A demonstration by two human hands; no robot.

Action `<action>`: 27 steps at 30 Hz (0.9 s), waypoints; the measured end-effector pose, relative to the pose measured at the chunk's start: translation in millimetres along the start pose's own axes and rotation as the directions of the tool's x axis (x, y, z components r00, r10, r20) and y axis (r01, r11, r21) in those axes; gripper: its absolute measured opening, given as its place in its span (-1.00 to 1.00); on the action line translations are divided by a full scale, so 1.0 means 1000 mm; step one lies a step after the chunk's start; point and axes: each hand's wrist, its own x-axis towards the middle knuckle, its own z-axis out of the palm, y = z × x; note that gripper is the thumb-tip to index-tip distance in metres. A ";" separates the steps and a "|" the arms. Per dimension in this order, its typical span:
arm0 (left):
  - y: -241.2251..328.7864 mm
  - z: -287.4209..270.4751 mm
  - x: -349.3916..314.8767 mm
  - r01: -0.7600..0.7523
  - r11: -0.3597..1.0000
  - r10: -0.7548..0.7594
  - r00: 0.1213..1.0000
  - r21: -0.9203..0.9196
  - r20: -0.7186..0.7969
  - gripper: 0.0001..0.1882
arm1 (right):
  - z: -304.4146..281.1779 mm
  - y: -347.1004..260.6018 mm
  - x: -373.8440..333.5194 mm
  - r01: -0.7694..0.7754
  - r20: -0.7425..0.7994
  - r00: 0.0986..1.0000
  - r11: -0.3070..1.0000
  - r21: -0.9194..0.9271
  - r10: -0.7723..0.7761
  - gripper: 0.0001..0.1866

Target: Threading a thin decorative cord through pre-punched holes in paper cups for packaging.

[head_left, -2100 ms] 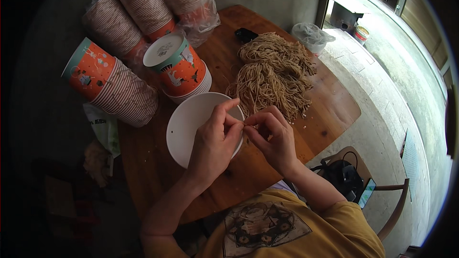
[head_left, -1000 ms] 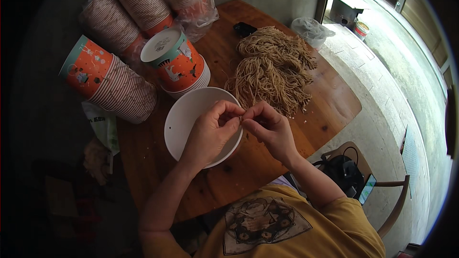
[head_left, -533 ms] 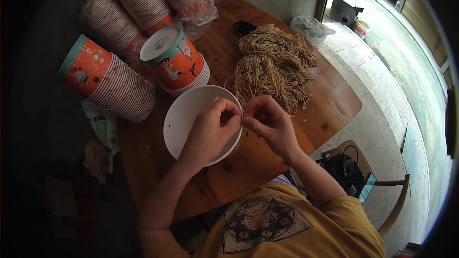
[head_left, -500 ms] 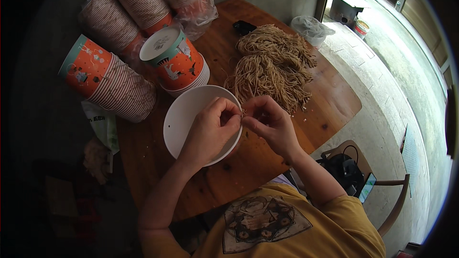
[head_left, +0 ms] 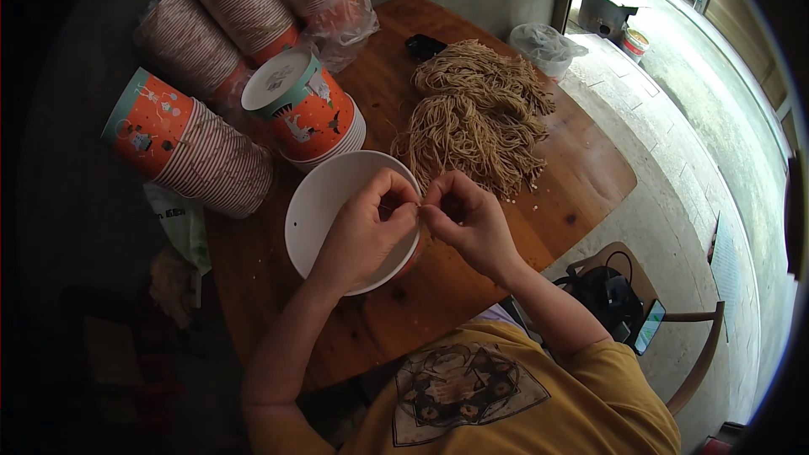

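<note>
Bowl [head_left: 318, 206] sits on wooden table [head_left: 581, 177] beside concrete floor [head_left: 674, 118].

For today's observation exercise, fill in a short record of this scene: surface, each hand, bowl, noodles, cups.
Surface: round wooden table
Left hand: over the white paper bowl, fingertips pinched against the right's
Right hand: beside the bowl's rim, fingertips pinched; what they hold is too small to tell
Noodles: tan pile of noodles behind the hands
Cups: orange paper cup stacks, lying and upright, at the table's left
</note>
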 end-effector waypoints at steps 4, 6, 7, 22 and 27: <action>-0.001 -0.003 -0.001 0.091 0.992 -0.088 0.995 -0.083 0.045 -0.94 | 0.003 0.001 -0.001 0.000 -0.018 1.000 1.000 0.003 0.000 -0.89; -0.001 -0.004 -0.001 0.130 0.985 -0.122 0.990 -0.112 0.069 -0.94 | 0.003 0.003 -0.001 0.024 -0.037 0.999 1.000 -0.014 -0.025 -0.89; -0.002 -0.005 -0.003 0.132 0.982 -0.122 0.989 -0.133 0.083 -0.93 | 0.004 0.003 -0.002 0.024 -0.037 0.999 1.000 -0.014 -0.024 -0.89; 0.000 -0.014 0.001 0.121 0.973 -0.082 0.976 -0.194 0.201 -0.85 | 0.004 -0.002 -0.003 0.015 -0.029 1.000 0.999 0.047 -0.013 -0.90; 0.006 -0.011 0.004 0.166 0.959 -0.121 0.972 -0.228 0.201 -0.88 | 0.002 -0.002 -0.002 -0.008 -0.020 1.000 0.997 0.077 0.010 -0.90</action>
